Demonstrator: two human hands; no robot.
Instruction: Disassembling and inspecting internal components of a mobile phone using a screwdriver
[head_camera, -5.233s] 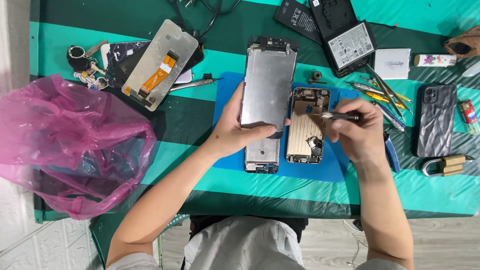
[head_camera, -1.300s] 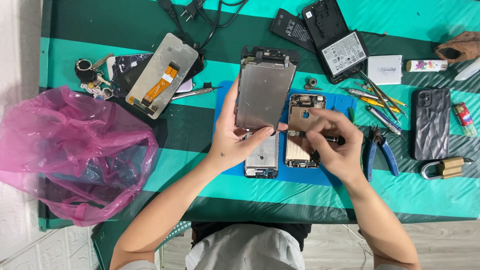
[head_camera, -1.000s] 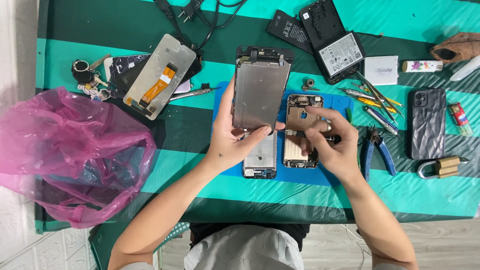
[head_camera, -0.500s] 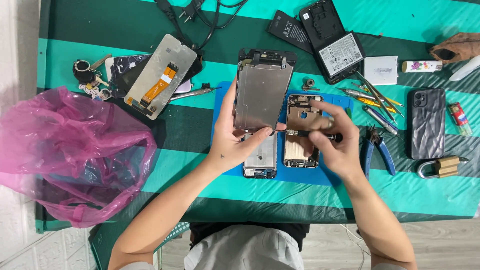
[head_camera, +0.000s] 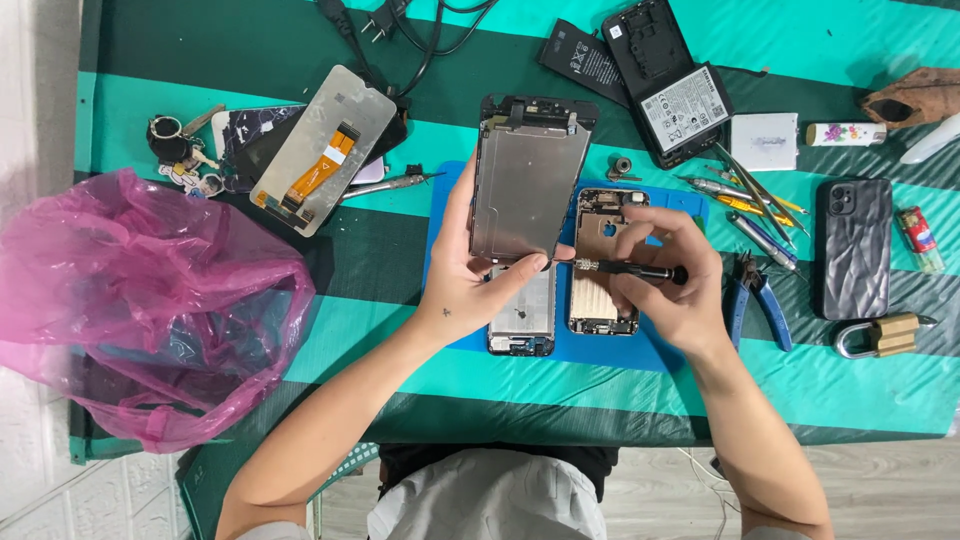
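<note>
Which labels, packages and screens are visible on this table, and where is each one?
Screen panel: lifted by the left hand, grey metal back.
Second screen panel: upper left, grey, orange ribbon.
Battery label: top right, white rectangle on black battery.
White packet: right of the battery, square.
Pink plastic bag: far left, crumpled.

The worktop (head_camera: 860, 400) is spread with a cloth in broad bands of bright teal and dark green, running crosswise under and beyond the fingers. Its near edge hangs a little over the front, below the fingers, creased and wrinkled in places. To the far left of the fingers, past the cloth's edge, a strip of white tiled surface (head_camera: 35, 90) runs from top to bottom. Below the worktop's near edge on the right lies a pale grey wood-look floor (head_camera: 880, 490). The light is even and bright from above, throwing only soft, short shadows on the cloth.
</note>
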